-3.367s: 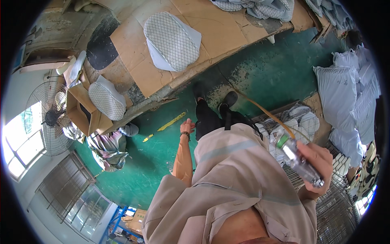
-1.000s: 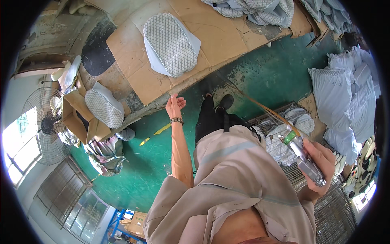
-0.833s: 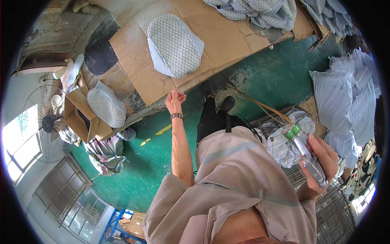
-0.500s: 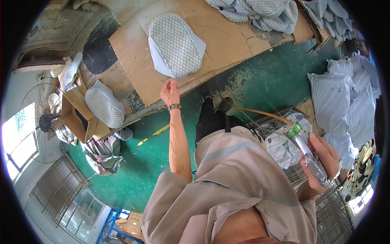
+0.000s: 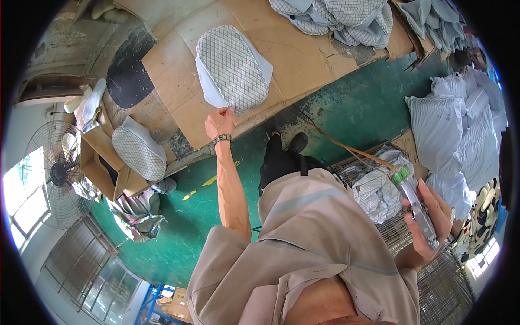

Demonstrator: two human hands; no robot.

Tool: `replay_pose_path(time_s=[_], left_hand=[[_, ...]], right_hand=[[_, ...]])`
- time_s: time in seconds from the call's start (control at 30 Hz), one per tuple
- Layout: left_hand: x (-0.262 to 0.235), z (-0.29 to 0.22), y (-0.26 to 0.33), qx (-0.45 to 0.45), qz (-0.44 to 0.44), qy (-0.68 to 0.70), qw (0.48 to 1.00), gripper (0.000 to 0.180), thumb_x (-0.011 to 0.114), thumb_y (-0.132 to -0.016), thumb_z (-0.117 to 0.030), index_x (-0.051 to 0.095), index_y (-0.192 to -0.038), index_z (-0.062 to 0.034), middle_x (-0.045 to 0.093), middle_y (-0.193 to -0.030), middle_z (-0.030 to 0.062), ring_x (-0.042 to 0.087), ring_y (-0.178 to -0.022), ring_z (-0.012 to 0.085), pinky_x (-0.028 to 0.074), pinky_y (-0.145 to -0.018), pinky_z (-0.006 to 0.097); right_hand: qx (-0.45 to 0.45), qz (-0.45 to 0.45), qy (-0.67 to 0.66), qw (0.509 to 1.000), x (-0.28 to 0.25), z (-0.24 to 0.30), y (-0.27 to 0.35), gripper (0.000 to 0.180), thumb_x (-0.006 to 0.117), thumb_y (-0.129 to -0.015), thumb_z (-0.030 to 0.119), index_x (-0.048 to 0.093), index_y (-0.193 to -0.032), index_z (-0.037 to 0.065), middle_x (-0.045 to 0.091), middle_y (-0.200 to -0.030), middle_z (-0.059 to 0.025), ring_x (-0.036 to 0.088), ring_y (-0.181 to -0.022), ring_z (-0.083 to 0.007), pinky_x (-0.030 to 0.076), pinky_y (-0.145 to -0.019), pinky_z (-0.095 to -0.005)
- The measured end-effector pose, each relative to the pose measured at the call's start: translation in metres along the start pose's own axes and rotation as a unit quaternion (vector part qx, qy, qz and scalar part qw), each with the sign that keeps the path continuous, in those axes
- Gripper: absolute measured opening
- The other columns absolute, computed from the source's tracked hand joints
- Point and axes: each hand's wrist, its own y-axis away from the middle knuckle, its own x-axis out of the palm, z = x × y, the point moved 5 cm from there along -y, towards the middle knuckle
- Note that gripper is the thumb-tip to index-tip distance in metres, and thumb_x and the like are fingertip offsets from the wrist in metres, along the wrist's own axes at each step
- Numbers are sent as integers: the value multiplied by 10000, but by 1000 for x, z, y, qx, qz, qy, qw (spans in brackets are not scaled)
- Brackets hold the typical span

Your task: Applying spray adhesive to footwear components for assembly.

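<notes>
A quilted cover (image 5: 232, 67), white with a dark diamond pattern and pale grey fabric at its sides, lies on a cardboard sheet (image 5: 295, 59) on the workbench. At the cover's near end, my left hand (image 5: 219, 123) has its fingers closed on the edge; the fingertips are partly hidden. My right hand (image 5: 433, 219) is raised at the right, wrapped round a silver hand tool (image 5: 421, 214) with a green fitting (image 5: 401, 174). From that fitting an orange-brown hose (image 5: 355, 149) runs off to the left and down. The tool is well apart from the cover.
Another quilted cover (image 5: 139, 149) leans by an open cardboard box (image 5: 100, 162) at left, beside a fan (image 5: 57, 173). Quilted covers are piled (image 5: 352, 21) at the far right of the bench. White sacks (image 5: 439, 132) and a wire cage (image 5: 390, 233) stand on the right.
My left hand has moved slightly left and its fingertips now meet the cover's near edge. The tool in my right hand has shifted a little to the right.
</notes>
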Motion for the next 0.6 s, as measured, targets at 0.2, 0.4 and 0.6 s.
replay_pose_path(time_s=[0.2, 0.4, 0.6], left_hand=[[-3, -10, -2, -2, 10, -56, 998, 295, 752, -749, -409, 824, -920, -179, 772, -895, 92, 735, -853, 296, 570, -789, 404], [3, -5, -9, -21, 8, -27, 999, 219, 750, -712, -313, 818, -853, -159, 759, -864, 124, 724, -839, 339, 571, -774, 434], [-30, -38, 12, 36, -10, 61, 997, 199, 760, -696, -290, 807, -797, -126, 744, -774, 138, 722, -731, 311, 564, -717, 407]], right_hand=[[-21, 41, 5, 999, 26, 3, -19, 585, 749, -752, 101, 614, -1280, -113, 681, -950, -208, 717, -822, -268, 527, -755, -310], [-25, 80, -27, 996, 48, 16, -41, 595, 765, -751, 141, 621, -1272, -108, 682, -905, -190, 693, -784, -254, 512, -715, -305], [-23, 72, -38, 996, 67, 23, -53, 586, 765, -754, 126, 621, -1272, -107, 687, -919, -188, 692, -799, -262, 514, -718, -305]])
